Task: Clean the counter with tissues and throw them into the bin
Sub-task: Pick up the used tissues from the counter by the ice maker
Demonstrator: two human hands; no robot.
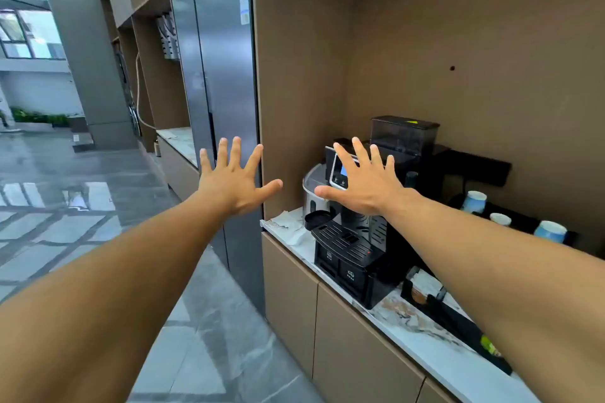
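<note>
My left hand (234,181) and right hand (363,185) both splayed wide, empty, one crumpled tissue (289,226) on counter (422,339) at 6 o'clock, three cups (474,202) at 3 o'clock, partly hidden.

Two bare arms are showing, with no sleeves, rings or watches. The left hand (233,183) and right hand (363,183) are wearing nothing.

I see the black coffee machine (352,249) filling most of the marbled white counter (422,337), its front near the edge. Crumpled white tissues (291,226) lie in the open strip between machine and brown side panel (298,75); I see free air above them.
</note>
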